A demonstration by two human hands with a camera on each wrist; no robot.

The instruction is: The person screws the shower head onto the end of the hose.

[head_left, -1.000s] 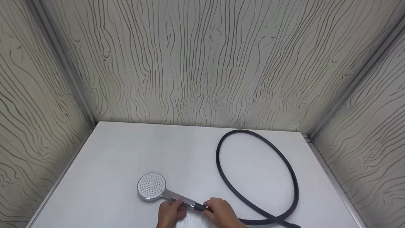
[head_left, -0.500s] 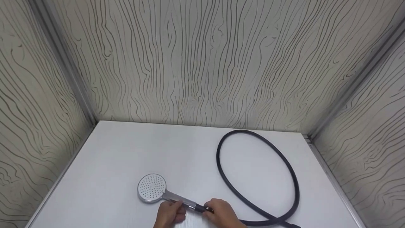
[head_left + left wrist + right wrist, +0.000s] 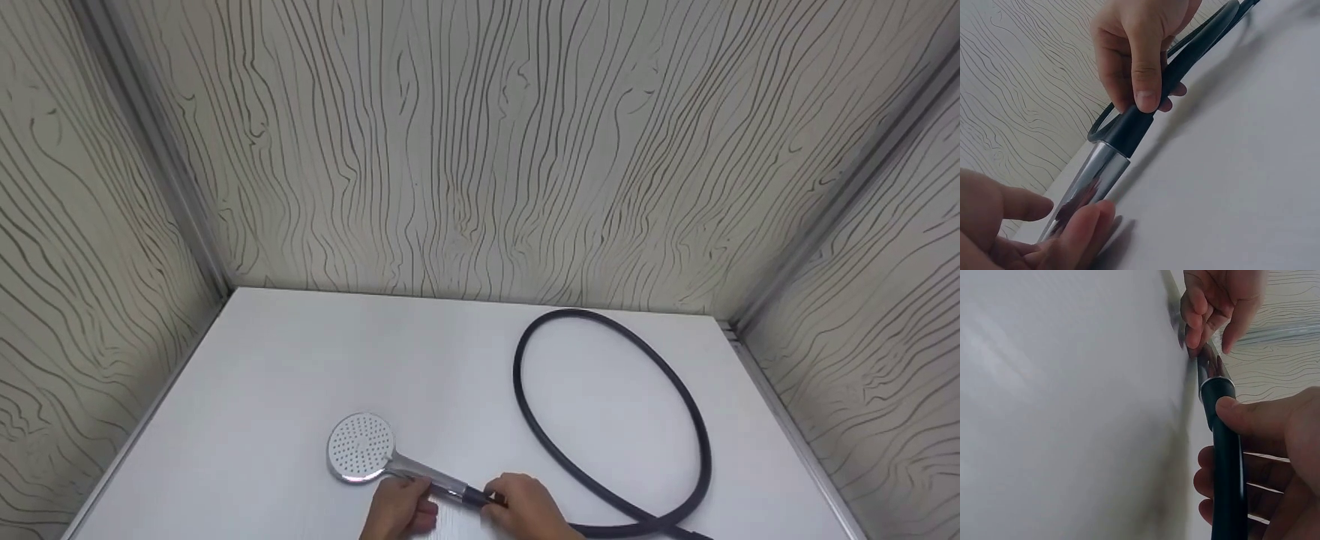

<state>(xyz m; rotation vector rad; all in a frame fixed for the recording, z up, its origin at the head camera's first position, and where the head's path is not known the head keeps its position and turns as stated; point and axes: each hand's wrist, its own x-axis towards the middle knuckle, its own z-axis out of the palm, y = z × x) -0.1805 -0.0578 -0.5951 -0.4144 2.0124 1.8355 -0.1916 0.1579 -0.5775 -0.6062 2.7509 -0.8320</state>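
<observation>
A hand shower head point(image 3: 360, 447) with a round white perforated face and a chrome handle is at the lower middle of the head view, face up. My left hand point(image 3: 397, 510) holds the chrome handle point(image 3: 1086, 183) between thumb and fingers. My right hand point(image 3: 529, 508) grips the black hose point(image 3: 1227, 478) just behind its black end fitting point(image 3: 1126, 132), its thumb pressing on the fitting. That fitting meets the end of the chrome handle in line. Both wrist views show the right fingers curled round the hose.
The hose's far part point(image 3: 703, 442) lies in a large loop on the right of the white table point(image 3: 247, 390), crossing itself near the front. Wood-grain panels point(image 3: 465, 150) stand behind the table and at both sides.
My left hand has shifted slightly left and toward the front edge, still on the handle. The right hand keeps its grip on the hose in nearly the same place.
</observation>
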